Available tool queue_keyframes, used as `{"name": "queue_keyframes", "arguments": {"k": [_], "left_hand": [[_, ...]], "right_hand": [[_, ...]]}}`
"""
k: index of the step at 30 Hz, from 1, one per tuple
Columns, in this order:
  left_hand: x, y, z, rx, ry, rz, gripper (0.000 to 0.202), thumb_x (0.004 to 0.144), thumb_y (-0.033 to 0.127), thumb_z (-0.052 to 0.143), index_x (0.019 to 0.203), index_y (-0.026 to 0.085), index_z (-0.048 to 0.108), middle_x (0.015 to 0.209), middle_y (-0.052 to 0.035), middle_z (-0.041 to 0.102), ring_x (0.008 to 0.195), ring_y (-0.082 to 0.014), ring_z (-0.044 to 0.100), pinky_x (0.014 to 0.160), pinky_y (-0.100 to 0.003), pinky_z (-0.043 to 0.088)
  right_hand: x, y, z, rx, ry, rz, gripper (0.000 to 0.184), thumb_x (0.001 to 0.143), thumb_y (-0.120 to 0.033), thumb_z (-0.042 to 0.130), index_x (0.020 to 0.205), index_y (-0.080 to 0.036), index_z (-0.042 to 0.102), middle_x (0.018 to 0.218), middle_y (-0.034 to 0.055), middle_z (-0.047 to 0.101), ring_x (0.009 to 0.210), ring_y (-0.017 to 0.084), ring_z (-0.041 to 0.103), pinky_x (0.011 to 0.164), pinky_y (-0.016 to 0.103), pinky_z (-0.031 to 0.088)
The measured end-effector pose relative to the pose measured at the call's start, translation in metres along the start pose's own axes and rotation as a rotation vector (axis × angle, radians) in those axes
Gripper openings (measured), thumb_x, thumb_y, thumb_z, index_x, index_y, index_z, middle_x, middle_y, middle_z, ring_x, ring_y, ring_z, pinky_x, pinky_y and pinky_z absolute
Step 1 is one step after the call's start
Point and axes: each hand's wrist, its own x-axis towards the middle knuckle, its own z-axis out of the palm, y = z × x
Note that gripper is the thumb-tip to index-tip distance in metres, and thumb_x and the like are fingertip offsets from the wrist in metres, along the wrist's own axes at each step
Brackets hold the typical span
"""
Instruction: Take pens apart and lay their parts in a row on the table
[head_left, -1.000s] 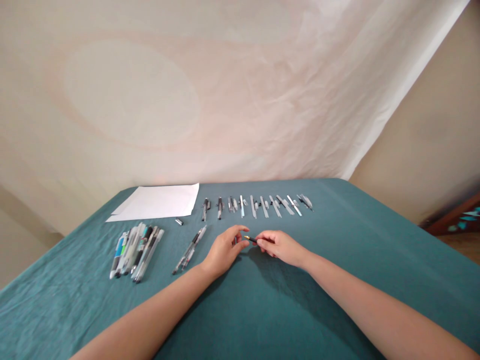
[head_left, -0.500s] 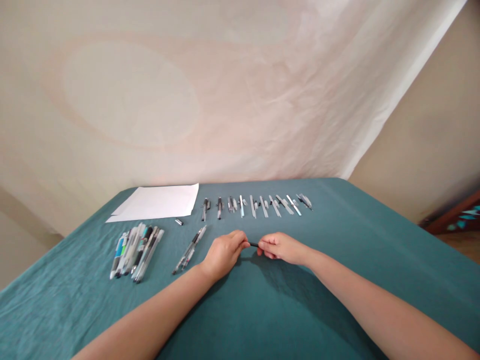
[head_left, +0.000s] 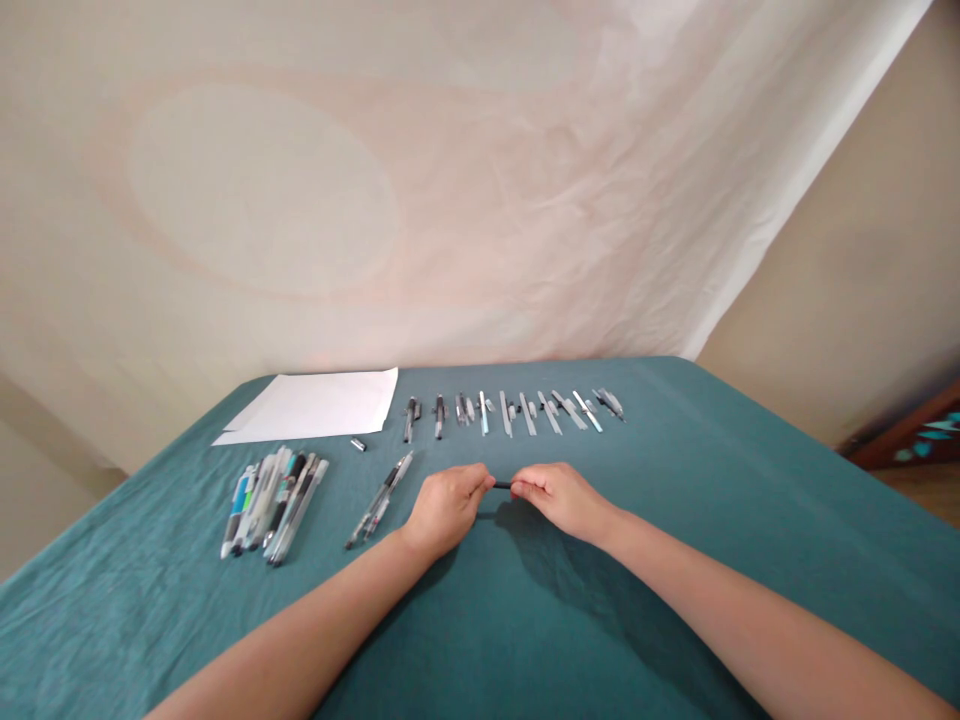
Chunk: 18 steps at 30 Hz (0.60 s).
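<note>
Between my two hands, just above the green cloth, is a dark pen part, a thin black barrel or grip whose ends are hidden in my fingers. My left hand is closed around its left end. The right end is pinched by the thumb and fingers of my right hand. Left of my left hand lie a clear pen with a black grip and a second thin clear piece beside it.
A pile of pens lies at left, below white paper sheets. Near the paper is a small pen cap. Along the back runs a row of pens and pen parts. Green cloth covers the table.
My right hand has shifted slightly left and its grip has turned, with the thumb more on top. Less of the dark pen part shows between my hands. Everything on the table stays put.
</note>
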Motion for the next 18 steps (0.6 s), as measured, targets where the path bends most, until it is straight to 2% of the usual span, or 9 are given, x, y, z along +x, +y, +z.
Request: {"name": "queue_keyframes", "arguments": {"k": [3,8,12,16,18], "left_hand": [[0.001,-0.003,0.002,-0.075,0.033,-0.042,0.031,0.093,0.035,0.031,0.075,0.02,0.051,0.073,-0.0002,0.057,0.069,-0.0133,0.054,0.063,-0.022,0.035],[0.003,-0.008,0.001,-0.17,0.088,-0.044,0.022,0.09,0.032,0.039,0.083,0.021,0.056,0.083,-0.0015,0.06,0.079,-0.0145,0.056,0.07,-0.023,0.039],[0.004,-0.009,0.001,-0.187,0.113,-0.046,0.018,0.089,0.031,0.043,0.083,0.021,0.057,0.084,-0.0012,0.06,0.079,-0.0146,0.056,0.071,-0.023,0.04],[0.004,-0.009,0.0,-0.191,0.139,-0.061,0.017,0.088,0.03,0.045,0.084,0.02,0.058,0.084,-0.0016,0.061,0.08,-0.015,0.056,0.072,-0.024,0.041],[0.004,-0.009,0.0,-0.193,0.138,-0.063,0.016,0.087,0.03,0.046,0.084,0.02,0.058,0.085,-0.0017,0.061,0.081,-0.0151,0.056,0.073,-0.025,0.041]], "right_hand": [[0.001,0.0,-0.002,-0.028,0.071,-0.026,0.03,0.085,-0.044,0.047,0.091,-0.022,0.067,0.084,0.0031,0.065,0.077,0.016,0.056,0.066,0.024,0.035],[0.001,0.011,-0.006,0.021,-0.021,0.094,0.044,0.09,-0.047,0.034,0.077,-0.018,0.064,0.063,0.0007,0.059,0.059,0.013,0.051,0.056,0.023,0.033],[0.002,0.017,-0.008,0.123,0.022,0.077,0.032,0.083,-0.048,0.048,0.087,-0.017,0.059,0.074,0.0,0.06,0.066,0.012,0.052,0.06,0.022,0.036],[0.002,0.019,-0.01,0.131,-0.04,0.103,0.04,0.088,-0.047,0.036,0.076,-0.017,0.058,0.07,0.0007,0.061,0.064,0.012,0.052,0.062,0.023,0.036],[0.002,0.02,-0.011,0.145,-0.033,0.096,0.035,0.086,-0.047,0.043,0.078,-0.017,0.058,0.072,0.0007,0.061,0.066,0.012,0.052,0.062,0.023,0.037]]}}
